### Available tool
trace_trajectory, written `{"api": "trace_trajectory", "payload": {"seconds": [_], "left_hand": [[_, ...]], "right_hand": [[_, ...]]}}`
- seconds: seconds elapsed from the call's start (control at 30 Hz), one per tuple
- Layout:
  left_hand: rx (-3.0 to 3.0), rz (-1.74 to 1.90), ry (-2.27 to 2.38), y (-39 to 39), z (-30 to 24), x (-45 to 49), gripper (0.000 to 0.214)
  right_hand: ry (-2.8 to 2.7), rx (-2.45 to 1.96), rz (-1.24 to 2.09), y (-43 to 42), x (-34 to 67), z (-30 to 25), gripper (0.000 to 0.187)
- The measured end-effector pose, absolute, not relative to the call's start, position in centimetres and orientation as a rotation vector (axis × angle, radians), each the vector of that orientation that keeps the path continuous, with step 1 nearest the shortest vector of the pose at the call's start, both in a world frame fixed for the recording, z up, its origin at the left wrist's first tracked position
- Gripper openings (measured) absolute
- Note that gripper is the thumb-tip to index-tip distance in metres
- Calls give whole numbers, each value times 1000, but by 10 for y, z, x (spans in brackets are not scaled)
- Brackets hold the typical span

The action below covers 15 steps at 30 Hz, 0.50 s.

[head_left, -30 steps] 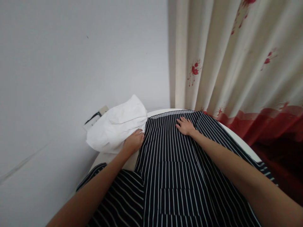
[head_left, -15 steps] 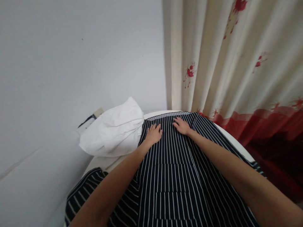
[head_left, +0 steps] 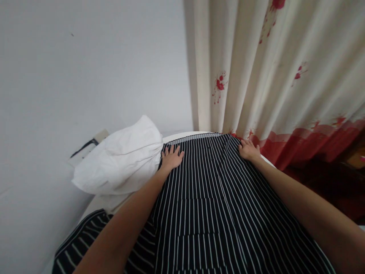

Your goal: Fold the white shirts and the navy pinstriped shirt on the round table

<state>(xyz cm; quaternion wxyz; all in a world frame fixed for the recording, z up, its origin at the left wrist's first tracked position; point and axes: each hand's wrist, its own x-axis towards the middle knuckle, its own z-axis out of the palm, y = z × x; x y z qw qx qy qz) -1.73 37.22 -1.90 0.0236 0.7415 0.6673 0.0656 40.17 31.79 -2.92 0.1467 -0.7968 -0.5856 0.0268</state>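
A black garment with thin white stripes [head_left: 199, 179] lies spread over a white rounded tabletop [head_left: 182, 135]. Its top edge shows a strip of paler inner side near the far rim, and another striped part spreads at lower left. My left hand [head_left: 172, 158] rests flat on the garment's upper left, fingers spread. At the upper right edge of the cloth, my right hand [head_left: 249, 150] lies palm down with its fingers extended. A bunched white cloth [head_left: 119, 160] sits just left of the garment, close to my left hand.
Behind the table is a pale wall [head_left: 99, 64]. A long cream curtain [head_left: 245, 68] with red flowers and a red lower band hangs at the right. A small object with a black edge [head_left: 84, 148] is partly hidden behind the white cloth.
My right hand has slid rightward from the middle of the garment to its right edge, and the cloth there looks smoother. My left hand stays near the upper left. The view has shifted slightly right.
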Motion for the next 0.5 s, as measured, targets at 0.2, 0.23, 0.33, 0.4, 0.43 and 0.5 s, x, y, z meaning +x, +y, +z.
{"api": "trace_trajectory", "payload": {"seconds": [0.2,0.23,0.33,0.4,0.43,0.5], "left_hand": [[2319,228,2038,372,-17,-11,72],[2327,234,2033,371,-17,-10,72],[2345,251,2023,371,-18,-7,70],[2356,256,2023,371,-18,-7,70],[2360,259,2027,371,-18,-7,70],[2367,262,2036,370,-19,-7,69]], "right_hand": [[-1480,-2344,95,297,409,-34,58],[-1423,-2334,122,296,412,-34,58],[-1248,-2251,315,301,422,-31,53],[-1193,-2175,434,312,429,-25,45],[-1189,-2135,469,319,432,-21,41],[-1188,-2045,518,333,436,-14,36]]}}
